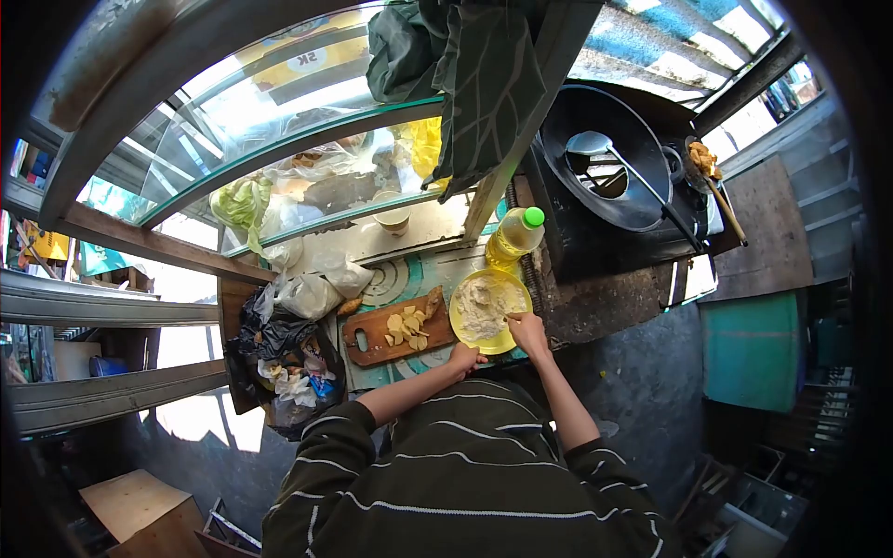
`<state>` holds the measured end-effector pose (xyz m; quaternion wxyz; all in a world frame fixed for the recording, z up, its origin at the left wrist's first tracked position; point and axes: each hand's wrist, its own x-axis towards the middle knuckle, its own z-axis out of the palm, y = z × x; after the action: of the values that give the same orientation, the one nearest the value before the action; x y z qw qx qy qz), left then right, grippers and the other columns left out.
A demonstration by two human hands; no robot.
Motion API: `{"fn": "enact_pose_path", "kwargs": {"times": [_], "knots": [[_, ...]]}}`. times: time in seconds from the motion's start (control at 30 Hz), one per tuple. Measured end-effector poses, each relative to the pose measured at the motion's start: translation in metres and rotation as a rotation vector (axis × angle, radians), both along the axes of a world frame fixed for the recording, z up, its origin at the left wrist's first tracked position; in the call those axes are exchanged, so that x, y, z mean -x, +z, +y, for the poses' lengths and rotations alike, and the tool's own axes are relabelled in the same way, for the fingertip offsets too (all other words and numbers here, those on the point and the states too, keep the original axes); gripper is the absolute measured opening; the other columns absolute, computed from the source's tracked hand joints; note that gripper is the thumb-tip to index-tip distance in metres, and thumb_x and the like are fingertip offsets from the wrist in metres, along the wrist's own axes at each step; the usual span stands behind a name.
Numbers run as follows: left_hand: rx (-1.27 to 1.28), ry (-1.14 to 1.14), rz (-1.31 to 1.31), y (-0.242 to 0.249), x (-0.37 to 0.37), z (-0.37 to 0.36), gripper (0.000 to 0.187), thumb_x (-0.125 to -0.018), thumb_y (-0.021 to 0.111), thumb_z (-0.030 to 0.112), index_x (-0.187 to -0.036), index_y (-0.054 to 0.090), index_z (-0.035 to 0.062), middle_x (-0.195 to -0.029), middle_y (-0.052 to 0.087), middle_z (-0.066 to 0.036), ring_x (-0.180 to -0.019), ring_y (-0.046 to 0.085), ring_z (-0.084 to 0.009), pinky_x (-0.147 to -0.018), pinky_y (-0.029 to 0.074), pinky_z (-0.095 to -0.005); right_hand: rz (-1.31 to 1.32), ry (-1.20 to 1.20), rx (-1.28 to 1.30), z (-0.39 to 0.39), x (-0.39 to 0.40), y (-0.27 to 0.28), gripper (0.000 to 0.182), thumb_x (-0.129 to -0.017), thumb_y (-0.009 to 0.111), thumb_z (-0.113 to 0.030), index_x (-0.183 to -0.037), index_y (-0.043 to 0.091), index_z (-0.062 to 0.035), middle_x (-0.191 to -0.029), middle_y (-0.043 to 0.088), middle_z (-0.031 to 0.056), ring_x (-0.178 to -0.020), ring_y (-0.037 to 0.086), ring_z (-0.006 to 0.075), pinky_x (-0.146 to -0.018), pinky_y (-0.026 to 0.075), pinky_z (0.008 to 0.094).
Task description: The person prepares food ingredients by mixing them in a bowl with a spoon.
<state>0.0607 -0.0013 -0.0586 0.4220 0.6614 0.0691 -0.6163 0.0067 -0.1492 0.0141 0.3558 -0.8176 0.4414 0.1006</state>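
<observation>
Resting beside a rectangular brown wooden board, the round yellow bowl holds pale, floury mixture, looking dry and lumpy; thin yellowish slices lie cut, outside it. The left hand clamps its rim; the right hand bends over the mixture, its grip unclear.

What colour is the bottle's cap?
Bright green cap, shows best in the head view.

Worktop green, patterned. On it: brown cutting board, yellow bowl alongside, green-capped bottle beyond, small brown piece near the board.
</observation>
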Motion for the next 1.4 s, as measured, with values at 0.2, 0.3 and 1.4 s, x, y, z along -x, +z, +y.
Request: {"fn": "enact_pose_path", "kwargs": {"times": [0.2,0.3,1.4], "knots": [[-0.017,0.04,-0.015,0.004,0.0,0.001,0.021,-0.087,0.043,0.015,-0.094,0.055,-0.0007,-0.069,0.065,-0.004,-0.039,0.044,-0.0079,-0.033,0.03,-0.0233,0.098,0.147,0.073,0.007,0.033,0.027,0.025,-0.079,0.05,-0.021,-0.094,0.067,-0.0108,-0.082,0.061,0.022,-0.08,0.061,0.0364,-0.073,0.049,0.0432],[-0.013,0.0,-0.05,0.001,0.0,0.003,0.021,-0.087,0.043,0.015,-0.091,0.056,-0.0017,-0.069,0.065,-0.005,-0.039,0.044,-0.0083,-0.033,0.03,-0.0241,0.035,0.097,0.156,-0.009,0.03,0.025,0.026,-0.079,0.05,-0.021,-0.095,0.067,-0.0097,-0.082,0.062,0.0206,-0.079,0.061,0.0363,-0.071,0.049,0.0421],[-0.037,0.038,-0.25,-0.001,0.009,0.001,0.022,-0.074,0.047,0.012,-0.066,0.064,0.0009,-0.056,0.061,-0.005,-0.043,0.052,-0.0141,-0.044,0.04,-0.0287,0.069,0.107,-0.009,0.004,0.019,0.015,0.027,-0.079,0.051,-0.023,-0.097,0.066,-0.009,-0.089,0.062,0.0212,-0.086,0.061,0.0346,-0.078,0.047,0.0386]]}}
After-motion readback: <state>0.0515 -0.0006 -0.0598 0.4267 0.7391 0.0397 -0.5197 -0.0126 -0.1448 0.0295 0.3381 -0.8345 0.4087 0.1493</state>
